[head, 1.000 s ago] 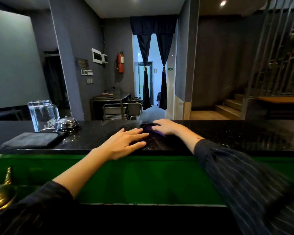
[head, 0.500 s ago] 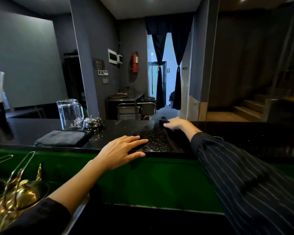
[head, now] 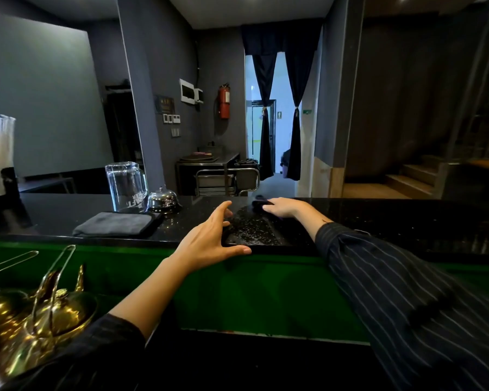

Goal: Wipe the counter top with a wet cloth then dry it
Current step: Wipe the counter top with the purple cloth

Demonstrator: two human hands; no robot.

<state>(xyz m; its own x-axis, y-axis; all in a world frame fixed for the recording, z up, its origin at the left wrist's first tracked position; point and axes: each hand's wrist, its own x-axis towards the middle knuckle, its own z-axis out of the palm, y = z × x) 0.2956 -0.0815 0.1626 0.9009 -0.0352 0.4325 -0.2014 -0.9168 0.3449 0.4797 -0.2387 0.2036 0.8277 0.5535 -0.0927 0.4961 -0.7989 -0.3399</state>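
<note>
Head view; what lies to the left of the left hand?

– Brass pots below and well left of it, too blurred to count; nearer it one folded grey cloth; beyond that one upturned glass mug and one bell, all on the counter top.

– And the hands?

– Two; the left is spread and holds nothing, fingers straight, thumb on the counter's near edge; the right hand lies flat on a dark cloth at the far edge, pressing rather than clutching it.

– So two cloths; how will the dark one handle?

– Soft and limp, I judge, and heavier with water if the wet patch between the hands is its doing; it should slide easily on polished stone; a flat palm on its middle suits wiping, a pinch at a bunched fold suits lifting; the grey one looks dry and light.
</note>
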